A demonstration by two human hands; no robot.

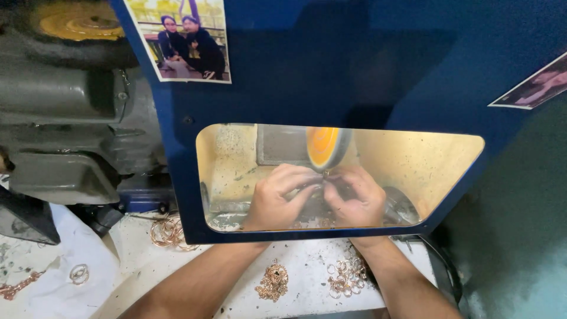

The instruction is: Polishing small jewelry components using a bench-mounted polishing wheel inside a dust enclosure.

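Both my hands reach through the window of a blue hood [354, 71]. My left hand [277, 198] and my right hand [354, 198] pinch a small metal piece [325, 175] together. They press it against the lower edge of an orange polishing wheel [325, 146]. The piece is mostly hidden by my fingertips, so I cannot tell its exact shape. Dusty yellow walls [407, 159] surround the wheel inside the hood.
On the white bench lie a heap of rose-gold chain [272, 282], several loose rings [348, 276], a stack of bangles [168, 232], a ring [80, 273] and a chain [18, 287]. A grey motor housing [65, 118] stands at the left. Photos are stuck on the hood.
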